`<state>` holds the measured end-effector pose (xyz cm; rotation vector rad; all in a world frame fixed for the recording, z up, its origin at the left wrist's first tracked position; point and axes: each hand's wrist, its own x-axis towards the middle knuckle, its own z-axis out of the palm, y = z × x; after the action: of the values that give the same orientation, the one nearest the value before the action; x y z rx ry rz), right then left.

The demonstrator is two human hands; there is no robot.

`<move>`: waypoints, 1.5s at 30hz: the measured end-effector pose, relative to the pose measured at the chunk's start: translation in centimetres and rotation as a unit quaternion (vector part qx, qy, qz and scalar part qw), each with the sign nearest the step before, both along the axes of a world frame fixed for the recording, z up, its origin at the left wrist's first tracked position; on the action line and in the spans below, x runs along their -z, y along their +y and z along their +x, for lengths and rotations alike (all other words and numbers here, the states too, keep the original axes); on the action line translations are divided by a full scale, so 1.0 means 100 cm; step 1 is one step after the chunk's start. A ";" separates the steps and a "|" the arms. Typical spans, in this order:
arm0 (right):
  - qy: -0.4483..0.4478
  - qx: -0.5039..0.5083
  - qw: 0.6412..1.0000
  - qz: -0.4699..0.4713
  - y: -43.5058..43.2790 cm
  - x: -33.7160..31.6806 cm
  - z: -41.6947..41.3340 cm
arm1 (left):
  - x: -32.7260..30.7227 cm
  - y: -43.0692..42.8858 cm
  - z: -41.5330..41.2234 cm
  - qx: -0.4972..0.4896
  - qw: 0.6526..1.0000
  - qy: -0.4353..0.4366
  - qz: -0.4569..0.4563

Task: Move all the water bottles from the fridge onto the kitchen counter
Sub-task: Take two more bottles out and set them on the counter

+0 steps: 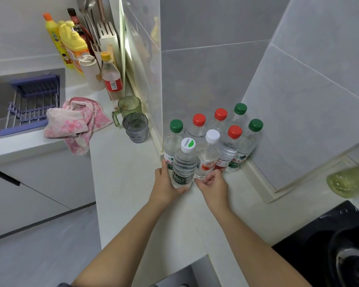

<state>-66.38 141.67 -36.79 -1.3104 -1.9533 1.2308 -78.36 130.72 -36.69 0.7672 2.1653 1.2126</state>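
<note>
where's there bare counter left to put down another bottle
Bare white counter runs left of the left hand, below the grey ribbed glass. More lies between the right hand and the black stove. The corner holding the clear plastic water bottles is packed, as is the pink towel area.

White kitchen counter wraps the tiled corner; eight water bottles stand upright, clustered tight in the corner, caps green, red and white. Further left on the counter: grey glass just beside green mug, crumpled pink towel hanging over the counter edge near the sink. At the back, yellow detergent bottles, a white bottle and a red-labelled bottle.
</note>
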 end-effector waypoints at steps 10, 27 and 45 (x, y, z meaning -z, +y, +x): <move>-0.011 -0.006 1.000 0.002 0.002 -0.006 0.004 | -0.007 0.002 -0.004 0.016 0.999 -0.039 0.022; -0.104 -0.124 0.981 0.102 -0.047 -0.025 0.032 | -0.035 -0.075 0.000 0.065 0.978 0.114 -0.161; -0.241 -0.385 0.799 0.394 -0.220 -0.102 0.055 | -0.108 -0.311 0.136 -0.165 0.816 0.408 -0.375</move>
<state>-60.83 119.64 -26.57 -0.3718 -3.0415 0.1704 -64.78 99.58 -25.87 0.6025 3.2377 -0.0185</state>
